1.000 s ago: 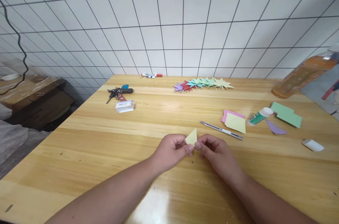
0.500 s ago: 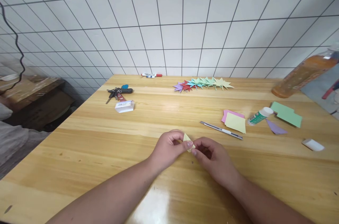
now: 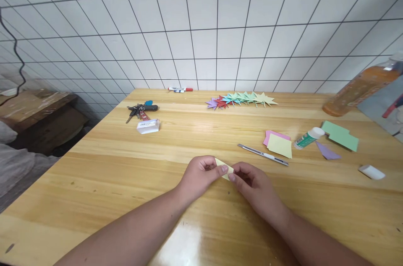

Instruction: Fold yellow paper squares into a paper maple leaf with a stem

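Between my two hands is a small folded piece of pale yellow paper (image 3: 229, 170), held just above the table. My left hand (image 3: 204, 173) pinches it with the thumb on top. My right hand (image 3: 253, 182) grips its right corner between thumb and fingertips. Part of the paper is hidden by my fingers. Beyond my right hand lies a craft knife (image 3: 263, 154), and behind that are a yellow paper square (image 3: 279, 146) and a pink paper square (image 3: 269, 135), overlapping.
A glue stick (image 3: 309, 137), purple paper (image 3: 328, 151), green papers (image 3: 341, 136), and an eraser (image 3: 371, 172) lie right. Folded paper stars (image 3: 241, 99) and markers (image 3: 180, 89) are at the back. Keys (image 3: 138, 110) and a small white box (image 3: 148, 126) sit left; a bottle (image 3: 359, 87) stands far right.
The yellow paper has turned in my fingers, from an upright pointed shape to a longer slanted one. My right hand has shifted very slightly; the left keeps its pinch.
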Tool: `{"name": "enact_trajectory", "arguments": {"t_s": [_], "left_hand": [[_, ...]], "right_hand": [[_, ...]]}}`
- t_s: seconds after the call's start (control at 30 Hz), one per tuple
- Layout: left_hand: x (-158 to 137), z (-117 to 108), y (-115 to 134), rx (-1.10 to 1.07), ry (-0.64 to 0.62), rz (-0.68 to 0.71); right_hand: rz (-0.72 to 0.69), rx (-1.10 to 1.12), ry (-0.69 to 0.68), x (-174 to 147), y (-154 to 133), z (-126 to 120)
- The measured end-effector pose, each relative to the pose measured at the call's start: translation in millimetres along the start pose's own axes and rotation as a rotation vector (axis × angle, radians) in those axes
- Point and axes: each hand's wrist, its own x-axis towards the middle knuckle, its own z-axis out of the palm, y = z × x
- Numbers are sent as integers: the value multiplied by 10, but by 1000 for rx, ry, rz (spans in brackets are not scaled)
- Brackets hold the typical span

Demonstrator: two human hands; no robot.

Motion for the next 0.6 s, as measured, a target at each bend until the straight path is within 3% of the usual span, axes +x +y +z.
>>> {"name": "enact_trajectory", "arguments": {"t_s": [0.3, 0.6], "left_hand": [[1, -13, 38, -59, 21, 31], [-3, -29, -13, -113, 80, -4]], "right_hand": [[5, -98, 36, 6, 20, -1], [48, -31, -72, 17, -54, -55]]}}
